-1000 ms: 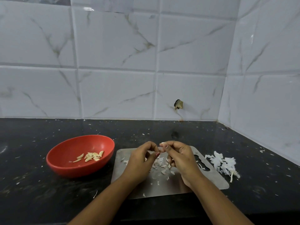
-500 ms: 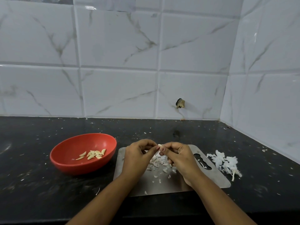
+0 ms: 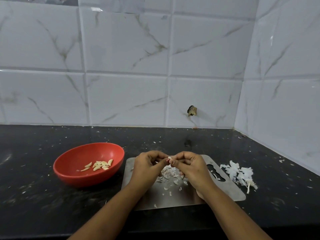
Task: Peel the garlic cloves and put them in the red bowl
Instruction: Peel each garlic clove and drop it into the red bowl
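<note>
Both hands meet above the steel cutting board (image 3: 232,193). My left hand (image 3: 147,168) and my right hand (image 3: 190,168) pinch one small garlic clove (image 3: 169,158) between their fingertips; only its pale tip shows. To the left, the red bowl (image 3: 72,174) sits on the black counter with several peeled cloves (image 3: 99,165) lying in its bottom. Loose bits of garlic skin (image 3: 170,174) are scattered on the board under my hands.
A heap of white garlic skins (image 3: 240,174) lies on the counter just right of the board. Tiled walls close the back and the right side. Small skin flakes speckle the black counter (image 3: 34,196).
My hands have stayed together over the board, with the fingers working slightly on the clove. The view has shifted a little; bowl and board have not moved.
</note>
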Demonstrator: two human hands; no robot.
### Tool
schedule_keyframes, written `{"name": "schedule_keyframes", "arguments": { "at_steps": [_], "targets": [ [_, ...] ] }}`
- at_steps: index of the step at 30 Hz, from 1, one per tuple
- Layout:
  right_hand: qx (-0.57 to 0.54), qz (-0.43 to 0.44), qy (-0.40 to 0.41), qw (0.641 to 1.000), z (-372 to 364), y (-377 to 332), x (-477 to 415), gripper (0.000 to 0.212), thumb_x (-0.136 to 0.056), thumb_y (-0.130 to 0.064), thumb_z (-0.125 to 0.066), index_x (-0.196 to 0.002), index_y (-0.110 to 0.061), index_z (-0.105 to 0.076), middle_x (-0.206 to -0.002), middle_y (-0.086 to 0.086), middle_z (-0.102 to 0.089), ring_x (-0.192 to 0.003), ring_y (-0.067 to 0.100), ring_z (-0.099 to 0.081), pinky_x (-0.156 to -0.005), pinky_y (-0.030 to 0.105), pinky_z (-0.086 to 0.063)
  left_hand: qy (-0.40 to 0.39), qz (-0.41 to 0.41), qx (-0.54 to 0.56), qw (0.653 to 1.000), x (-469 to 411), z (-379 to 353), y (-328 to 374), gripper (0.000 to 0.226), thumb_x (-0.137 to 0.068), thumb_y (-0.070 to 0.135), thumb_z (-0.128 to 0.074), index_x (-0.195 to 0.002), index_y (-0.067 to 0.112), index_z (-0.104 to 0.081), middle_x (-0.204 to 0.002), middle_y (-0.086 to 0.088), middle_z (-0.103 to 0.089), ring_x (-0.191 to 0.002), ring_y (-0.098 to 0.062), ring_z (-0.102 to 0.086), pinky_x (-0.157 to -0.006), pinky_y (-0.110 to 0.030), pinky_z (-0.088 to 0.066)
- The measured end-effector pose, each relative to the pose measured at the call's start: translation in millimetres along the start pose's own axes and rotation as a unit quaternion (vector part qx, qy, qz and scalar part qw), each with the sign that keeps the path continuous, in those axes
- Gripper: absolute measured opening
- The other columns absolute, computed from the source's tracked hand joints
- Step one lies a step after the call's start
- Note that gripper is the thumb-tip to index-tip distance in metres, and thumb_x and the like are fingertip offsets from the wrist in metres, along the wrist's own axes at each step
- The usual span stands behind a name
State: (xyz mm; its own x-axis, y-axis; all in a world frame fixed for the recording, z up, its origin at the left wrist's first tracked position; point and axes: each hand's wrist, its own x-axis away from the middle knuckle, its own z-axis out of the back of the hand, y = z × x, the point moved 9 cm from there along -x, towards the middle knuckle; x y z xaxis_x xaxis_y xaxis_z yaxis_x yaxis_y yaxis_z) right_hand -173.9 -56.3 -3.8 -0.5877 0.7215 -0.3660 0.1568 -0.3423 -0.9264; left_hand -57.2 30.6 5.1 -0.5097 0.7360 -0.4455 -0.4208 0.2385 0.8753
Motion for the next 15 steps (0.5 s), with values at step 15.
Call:
{"name": "schedule_keyframes", "arguments": {
  "at_steps": [15],
  "targets": [
    [0.039,0.013,-0.017,0.999,-5.7,-3.6,2.9,0.01,-0.083,-0.01,-0.073,-0.075,-0.013,-0.068,-0.063,-0.005,-0.066,-0.052,-0.001,-0.053,-0.051,0.014,-0.042,0.009,0.034,-0.02,0.999,6.6,4.2,8.6,0.003,-0.079,0.005,-0.074,-0.076,0.003,-0.073,-0.05,0.004,-0.062,-0.044,0.0,-0.056,-0.045,-0.008,-0.039]
  ]
}}
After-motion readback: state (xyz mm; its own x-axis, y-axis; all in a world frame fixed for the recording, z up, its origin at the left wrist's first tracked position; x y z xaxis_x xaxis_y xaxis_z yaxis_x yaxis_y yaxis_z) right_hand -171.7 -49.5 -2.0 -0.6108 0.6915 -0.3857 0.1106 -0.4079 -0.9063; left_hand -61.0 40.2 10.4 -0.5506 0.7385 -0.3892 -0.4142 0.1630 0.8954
